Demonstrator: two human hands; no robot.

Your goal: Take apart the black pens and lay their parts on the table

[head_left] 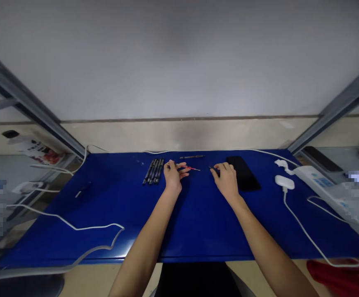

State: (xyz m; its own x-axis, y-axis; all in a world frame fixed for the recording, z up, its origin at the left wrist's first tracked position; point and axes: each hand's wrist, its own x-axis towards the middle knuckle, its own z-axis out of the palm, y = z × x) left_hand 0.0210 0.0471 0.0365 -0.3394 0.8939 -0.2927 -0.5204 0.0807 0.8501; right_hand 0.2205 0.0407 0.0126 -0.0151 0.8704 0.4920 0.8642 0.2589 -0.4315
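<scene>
My left hand (172, 176) pinches a red pen refill (190, 167) between thumb and fingers, its thin tip pointing right. Across a short gap, the fingertips of my right hand (227, 179) are closed around a small dark piece (211, 167), too small to name. Several dark pens (154, 170) lie side by side just left of my left hand. Beyond both hands a single dark pen barrel (192, 156) rests on the blue table (194, 214).
A black phone (244, 173) lies beside my right hand. Further right are a white earbud case (284, 182) on a cable and a white-and-blue pack (322, 181). A white cable (86, 227) crosses the left side; a bottle (37, 148) stands tilted-looking beyond it.
</scene>
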